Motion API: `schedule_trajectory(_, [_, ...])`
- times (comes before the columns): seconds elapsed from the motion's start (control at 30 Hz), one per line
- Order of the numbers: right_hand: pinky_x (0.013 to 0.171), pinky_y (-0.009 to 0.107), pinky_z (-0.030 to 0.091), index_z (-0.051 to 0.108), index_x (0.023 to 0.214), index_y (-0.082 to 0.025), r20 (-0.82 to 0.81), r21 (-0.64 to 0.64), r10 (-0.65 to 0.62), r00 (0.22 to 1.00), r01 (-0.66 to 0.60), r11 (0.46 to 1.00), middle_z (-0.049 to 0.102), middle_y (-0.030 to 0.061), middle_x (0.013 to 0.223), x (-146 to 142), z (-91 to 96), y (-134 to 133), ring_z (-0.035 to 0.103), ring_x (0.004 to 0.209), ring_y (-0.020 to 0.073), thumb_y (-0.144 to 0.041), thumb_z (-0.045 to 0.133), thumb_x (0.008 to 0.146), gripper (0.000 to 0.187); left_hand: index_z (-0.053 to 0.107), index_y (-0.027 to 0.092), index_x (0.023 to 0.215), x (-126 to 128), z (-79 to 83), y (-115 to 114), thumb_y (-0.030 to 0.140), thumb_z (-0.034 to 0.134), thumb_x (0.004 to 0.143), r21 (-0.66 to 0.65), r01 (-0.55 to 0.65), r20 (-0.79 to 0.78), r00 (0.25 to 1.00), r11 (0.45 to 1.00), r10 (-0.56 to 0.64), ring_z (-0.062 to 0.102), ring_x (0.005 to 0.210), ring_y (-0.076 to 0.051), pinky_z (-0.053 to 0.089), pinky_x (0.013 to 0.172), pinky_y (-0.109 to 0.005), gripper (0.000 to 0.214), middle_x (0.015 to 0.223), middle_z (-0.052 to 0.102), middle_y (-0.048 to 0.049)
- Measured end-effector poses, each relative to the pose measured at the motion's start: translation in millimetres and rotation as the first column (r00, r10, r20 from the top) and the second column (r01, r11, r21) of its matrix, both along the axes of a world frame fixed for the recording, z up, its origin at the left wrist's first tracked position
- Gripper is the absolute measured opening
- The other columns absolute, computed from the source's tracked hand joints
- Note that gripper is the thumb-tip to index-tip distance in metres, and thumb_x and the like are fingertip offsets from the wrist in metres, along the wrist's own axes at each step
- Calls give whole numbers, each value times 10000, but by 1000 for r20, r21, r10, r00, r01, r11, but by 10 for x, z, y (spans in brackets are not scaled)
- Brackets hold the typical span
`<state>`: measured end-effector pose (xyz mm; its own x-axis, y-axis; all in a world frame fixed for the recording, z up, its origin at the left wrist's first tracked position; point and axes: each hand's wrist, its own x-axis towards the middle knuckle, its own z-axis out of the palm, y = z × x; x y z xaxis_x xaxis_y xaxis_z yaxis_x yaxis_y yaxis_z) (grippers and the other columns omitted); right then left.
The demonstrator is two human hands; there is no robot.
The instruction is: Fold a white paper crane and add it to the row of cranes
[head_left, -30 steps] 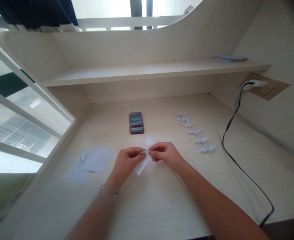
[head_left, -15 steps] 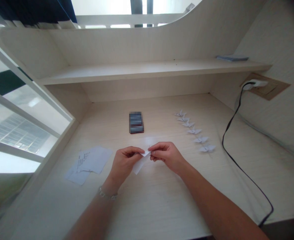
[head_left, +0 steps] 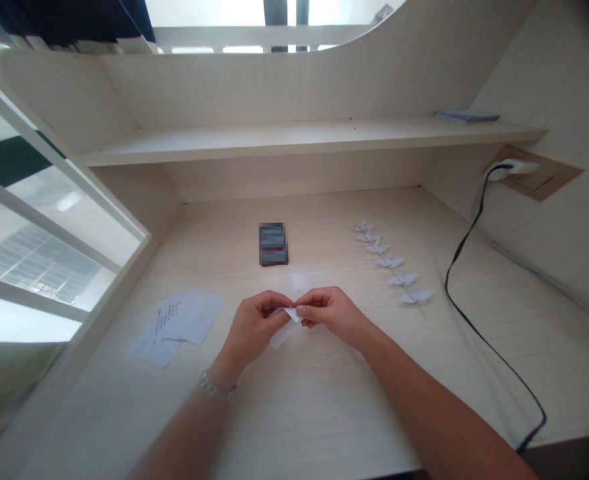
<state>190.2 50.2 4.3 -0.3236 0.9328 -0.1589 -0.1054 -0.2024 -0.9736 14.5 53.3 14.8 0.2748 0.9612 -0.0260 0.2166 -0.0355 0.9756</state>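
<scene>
A small folded piece of white paper (head_left: pixel 285 333) is pinched between both hands, low over the middle of the desk. My left hand (head_left: pixel 257 325) grips its left side, thumb and fingers closed, and covers part of it. From the right, the thumb and fingertips of my right hand (head_left: pixel 331 313) press on its upper corner. A narrow flap hangs down toward me. To the right, several folded paper cranes (head_left: pixel 389 262) stand in a slanting row, apart from my hands.
Loose paper sheets (head_left: pixel 187 320), one with writing, overlap on the left. A dark pixelated rectangular object (head_left: pixel 273 244) lies beyond my hands. A black cable (head_left: pixel 479 317) runs from the wall socket (head_left: pixel 539 175) down the right side. A shelf (head_left: pixel 294 141) spans the back.
Both hands have drawn slightly closer together on the paper. The paper has turned a little, and its hanging flap looks shorter. The cranes and sheets stay put.
</scene>
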Motion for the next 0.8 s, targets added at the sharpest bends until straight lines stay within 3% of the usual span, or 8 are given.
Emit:
schedule_trajectory(0.33, [545, 243, 438, 687, 747, -122, 27, -16, -57, 998, 57, 998, 626, 17, 592, 6, 0, 7, 545, 535, 101, -305, 735, 611, 233, 688, 140, 835, 1, 32, 21, 264, 634, 716, -120, 31, 28, 999, 992, -28, 592, 598, -130, 410, 500, -199, 180, 752, 700, -52])
schedule_trajectory(0.8, [545, 251, 439, 680, 755, -117, 37, -1, -77, 996, 77, 997, 629, 22, 608, 22, 30, 1, 552, 545, 107, -288, 731, 602, 235, 634, 136, 962, -24, 23, 42, 166, 599, 727, -203, 77, 261, 965, 976, -22, 602, 636, -130, 427, 540, -208, 239, 822, 699, -61])
